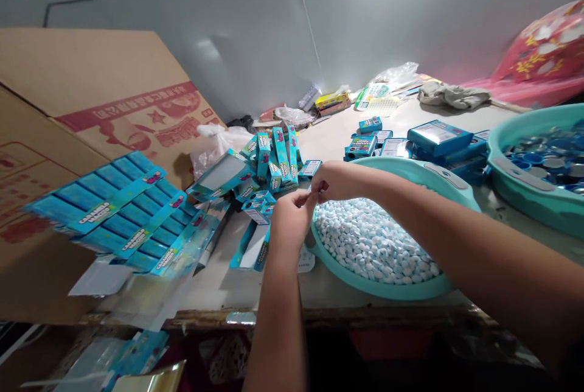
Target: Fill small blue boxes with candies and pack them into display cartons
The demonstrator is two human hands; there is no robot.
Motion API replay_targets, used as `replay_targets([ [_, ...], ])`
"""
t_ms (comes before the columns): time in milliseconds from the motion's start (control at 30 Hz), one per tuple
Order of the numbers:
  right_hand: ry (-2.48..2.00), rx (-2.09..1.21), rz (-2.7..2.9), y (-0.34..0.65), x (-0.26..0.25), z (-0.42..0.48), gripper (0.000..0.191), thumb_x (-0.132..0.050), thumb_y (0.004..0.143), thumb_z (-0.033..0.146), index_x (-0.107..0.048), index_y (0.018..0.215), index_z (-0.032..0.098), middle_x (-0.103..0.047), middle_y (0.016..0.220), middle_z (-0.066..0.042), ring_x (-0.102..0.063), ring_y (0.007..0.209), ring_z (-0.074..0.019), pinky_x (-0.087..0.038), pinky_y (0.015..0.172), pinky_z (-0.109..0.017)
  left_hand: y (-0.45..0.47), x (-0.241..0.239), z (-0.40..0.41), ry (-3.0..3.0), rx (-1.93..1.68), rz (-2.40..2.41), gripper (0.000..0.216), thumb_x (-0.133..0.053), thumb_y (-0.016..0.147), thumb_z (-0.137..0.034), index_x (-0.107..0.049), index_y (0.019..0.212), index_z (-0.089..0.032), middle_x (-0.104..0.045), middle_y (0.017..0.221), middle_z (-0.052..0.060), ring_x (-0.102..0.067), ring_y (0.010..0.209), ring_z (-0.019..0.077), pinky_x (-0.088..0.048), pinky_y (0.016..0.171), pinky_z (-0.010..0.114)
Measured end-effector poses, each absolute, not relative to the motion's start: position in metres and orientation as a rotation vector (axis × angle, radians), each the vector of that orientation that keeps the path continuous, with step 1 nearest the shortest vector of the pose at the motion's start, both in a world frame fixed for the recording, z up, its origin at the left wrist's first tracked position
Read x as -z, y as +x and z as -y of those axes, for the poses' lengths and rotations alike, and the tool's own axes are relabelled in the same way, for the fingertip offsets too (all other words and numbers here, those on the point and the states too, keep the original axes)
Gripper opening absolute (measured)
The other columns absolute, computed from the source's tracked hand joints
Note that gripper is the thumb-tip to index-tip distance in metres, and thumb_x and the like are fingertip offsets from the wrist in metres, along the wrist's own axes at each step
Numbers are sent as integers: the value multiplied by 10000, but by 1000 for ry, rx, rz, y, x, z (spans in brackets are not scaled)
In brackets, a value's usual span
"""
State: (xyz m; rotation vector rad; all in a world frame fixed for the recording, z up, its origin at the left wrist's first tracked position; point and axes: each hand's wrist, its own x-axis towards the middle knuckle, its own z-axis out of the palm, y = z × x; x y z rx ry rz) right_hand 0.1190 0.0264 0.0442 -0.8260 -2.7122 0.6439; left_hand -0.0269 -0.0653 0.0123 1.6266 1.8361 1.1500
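Note:
My left hand [291, 217] and my right hand [336, 181] meet at the left rim of a turquoise basin [365, 290], which is filled with small white and pale blue candies [371, 240]. Both hands are closed, with fingertips pinched together. Whatever lies between them is hidden by the fingers. Just beyond my knuckles shows a small blue box [311, 168]; I cannot tell whether it touches my hands. Several slim blue candy boxes [278, 164] are heaped behind my left hand, beside an open blue display tray [250, 246].
Stacked blue display boxes [123, 209] lean against a large cardboard carton [100, 87] at left. Larger blue boxes [440, 136] sit behind the basin. A second turquoise basin [524, 194] at right holds blue and silvery round pieces. A grey cloth [451, 95] lies near the wall.

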Motion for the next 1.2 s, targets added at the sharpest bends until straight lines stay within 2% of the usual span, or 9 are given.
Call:
replay_targets([
  [267,-946,-599,2701,121,-47,-28,212,-758,766,165,-798,974,146,-734,835,-31,-609,718,-118,-414,628,-214,-36,-8,65,1545,-1290,-1934,306,-717,778,-365,-763,990,-150,-764,950,96,-686,810,213,-518,733,299],
  [367,-1047,-551,2699,121,-48,-31,233,-779,756,156,-795,984,117,-736,865,-62,-613,732,-140,-426,647,-237,-58,-18,77,1588,-1344,-2240,273,-693,789,-393,-780,955,-194,-741,841,59,-632,721,206,-484,697,315],
  [467,-1101,-523,2700,121,-48,-31,227,-781,757,151,-795,979,108,-735,885,-76,-612,741,-153,-427,651,-253,-82,-22,83,1672,-1214,-2433,266,-669,799,-415,-796,930,-221,-717,757,46,-603,662,208,-465,657,323],
  [667,-1090,-536,2701,122,-54,-23,200,-763,779,142,-792,976,119,-734,879,-64,-613,737,-146,-418,633,-245,-98,-3,73,1758,-1088,-2221,237,-650,816,-384,-799,910,-224,-760,891,56,-660,778,217,-507,723,317],
  [833,-1064,-568,2656,122,-52,-23,206,-766,777,139,-790,978,98,-737,878,-72,-614,740,-146,-417,629,-242,-100,-2,73,1848,-1133,-2117,230,-657,820,-399,-774,779,-206,-737,978,64,-667,897,218,-515,779,311],
  [933,-1039,-614,2618,120,-48,-24,226,-765,792,181,-786,1009,120,-743,900,-53,-632,770,-129,-434,648,-211,-90,-8,81,1861,-1349,-2131,274,-625,868,-419,-766,917,-189,-708,1047,75,-648,918,211,-511,825,324],
  [1033,-989,-660,2628,114,-43,-22,254,-755,809,257,-778,1049,178,-749,913,-6,-642,788,-104,-443,665,-177,-63,-6,89,1871,-1567,-1999,269,-595,916,-395,-737,1024,-195,-709,1022,60,-643,907,187,-512,847,307],
  [1133,-1008,-612,2709,110,-42,-19,208,-716,807,201,-783,1002,171,-741,861,-3,-614,748,-109,-424,651,-200,-27,4,92,1933,-1492,-1843,259,-558,945,-335,-705,1091,-179,-691,1058,82,-637,918,179,-516,843,293],
  [1200,-1081,-519,2799,112,-44,-18,113,-705,746,107,-785,824,123,-700,719,-25,-566,675,-129,-391,624,-244,-8,10,89,1964,-1319,-1782,307,-528,956,-328,-666,1179,-167,-663,1115,115,-637,955,199,-520,867,317],
])
